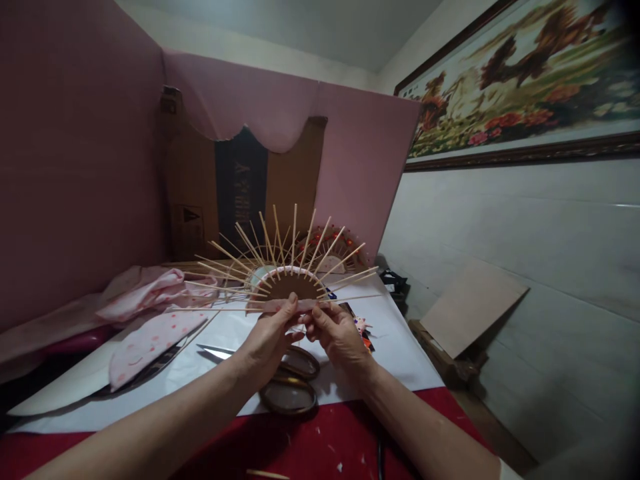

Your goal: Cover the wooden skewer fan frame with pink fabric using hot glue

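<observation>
I hold a half-round cardboard fan piece point(289, 283) upright above the table, with several thin wooden skewers radiating from its curved edge. A pale pink strip runs along its straight lower edge. My left hand point(270, 337) pinches that lower edge near the middle, fingers closed on it. My right hand point(336, 333) pinches the same edge just to the right, fingers closed. Large scissors point(280, 383) lie on the white sheet point(400, 350) directly under my hands.
Pink dotted fabric point(150, 310) lies heaped at the left on the white sheet. A second decorated skewer fan point(333, 250) stands behind against pink-draped cardboard point(295, 173). A red tablecloth point(310, 447) covers the near edge. A board point(470, 303) leans on the right wall.
</observation>
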Action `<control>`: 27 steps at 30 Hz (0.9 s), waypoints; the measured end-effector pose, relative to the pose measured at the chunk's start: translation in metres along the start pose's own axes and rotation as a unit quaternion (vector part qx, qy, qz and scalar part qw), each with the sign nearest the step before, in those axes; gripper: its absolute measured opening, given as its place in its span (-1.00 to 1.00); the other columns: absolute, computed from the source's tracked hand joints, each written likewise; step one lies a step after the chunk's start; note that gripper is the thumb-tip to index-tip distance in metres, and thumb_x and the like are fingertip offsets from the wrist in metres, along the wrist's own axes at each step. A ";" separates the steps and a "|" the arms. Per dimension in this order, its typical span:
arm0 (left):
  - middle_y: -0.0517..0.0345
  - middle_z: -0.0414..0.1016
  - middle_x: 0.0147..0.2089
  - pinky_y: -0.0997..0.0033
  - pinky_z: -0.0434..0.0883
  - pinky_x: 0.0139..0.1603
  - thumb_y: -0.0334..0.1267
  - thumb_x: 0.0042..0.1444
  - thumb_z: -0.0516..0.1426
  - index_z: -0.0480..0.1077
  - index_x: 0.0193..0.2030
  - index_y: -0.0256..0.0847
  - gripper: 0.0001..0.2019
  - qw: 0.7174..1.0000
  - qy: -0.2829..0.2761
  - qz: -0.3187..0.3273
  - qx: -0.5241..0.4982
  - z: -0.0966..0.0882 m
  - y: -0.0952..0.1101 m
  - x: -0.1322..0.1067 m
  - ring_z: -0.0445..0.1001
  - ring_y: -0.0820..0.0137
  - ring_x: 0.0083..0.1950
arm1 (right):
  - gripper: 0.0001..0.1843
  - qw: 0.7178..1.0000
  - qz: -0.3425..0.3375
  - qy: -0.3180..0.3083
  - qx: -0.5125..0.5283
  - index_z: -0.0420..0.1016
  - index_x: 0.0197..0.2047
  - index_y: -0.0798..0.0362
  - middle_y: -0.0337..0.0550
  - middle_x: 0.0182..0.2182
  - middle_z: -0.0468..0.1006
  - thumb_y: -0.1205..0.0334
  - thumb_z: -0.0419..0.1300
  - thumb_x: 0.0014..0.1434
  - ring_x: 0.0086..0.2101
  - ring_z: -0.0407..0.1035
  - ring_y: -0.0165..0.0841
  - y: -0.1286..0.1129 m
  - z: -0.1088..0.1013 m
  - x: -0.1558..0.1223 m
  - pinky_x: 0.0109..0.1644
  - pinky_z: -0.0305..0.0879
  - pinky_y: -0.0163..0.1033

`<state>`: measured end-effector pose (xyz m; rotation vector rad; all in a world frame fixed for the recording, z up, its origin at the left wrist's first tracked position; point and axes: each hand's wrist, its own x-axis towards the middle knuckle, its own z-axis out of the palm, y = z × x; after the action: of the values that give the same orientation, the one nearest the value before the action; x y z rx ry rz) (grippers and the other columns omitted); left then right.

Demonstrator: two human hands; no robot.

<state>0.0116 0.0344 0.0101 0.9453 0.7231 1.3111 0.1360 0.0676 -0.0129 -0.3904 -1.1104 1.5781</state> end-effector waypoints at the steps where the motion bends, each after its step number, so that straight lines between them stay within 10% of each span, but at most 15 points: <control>1: 0.02 0.50 -0.36 0.31 0.27 -0.20 0.05 0.02 0.14 0.52 -0.33 -0.29 -0.61 1.000 0.002 0.005 0.003 0.001 -0.001 0.001 0.40 0.34 -0.32 | -0.82 1.000 0.002 0.006 0.002 0.48 -0.39 0.12 -0.20 -0.52 0.54 0.18 0.32 0.02 -0.57 0.30 -0.50 -0.002 0.000 0.000 -0.49 0.21 -0.40; 17: 0.05 0.56 -0.20 0.42 0.27 -0.23 -0.37 -0.16 0.27 0.53 -0.26 -0.23 -0.77 0.994 0.079 0.058 0.046 -0.028 0.004 -0.006 0.44 0.37 -0.21 | -0.81 0.990 -0.007 0.136 0.043 0.41 -0.40 0.10 -0.15 -0.52 0.58 0.26 0.34 -0.05 -0.55 0.38 -0.47 -0.012 -0.003 0.000 -0.48 0.30 -0.40; 27: 0.09 0.57 -0.37 0.38 0.29 -0.24 -0.13 -0.03 0.21 0.49 -0.32 -0.23 -0.78 0.992 0.112 0.052 -0.032 -0.023 0.008 -0.009 0.47 0.32 -0.26 | -0.83 0.994 0.018 0.107 0.011 0.42 -0.40 0.12 -0.14 -0.51 0.57 0.22 0.31 -0.01 -0.55 0.36 -0.47 -0.004 -0.005 -0.004 -0.49 0.27 -0.41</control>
<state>-0.0134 0.0292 0.0065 0.8013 0.8077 1.5414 0.1433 0.0662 -0.0128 -0.5532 -0.9247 1.5394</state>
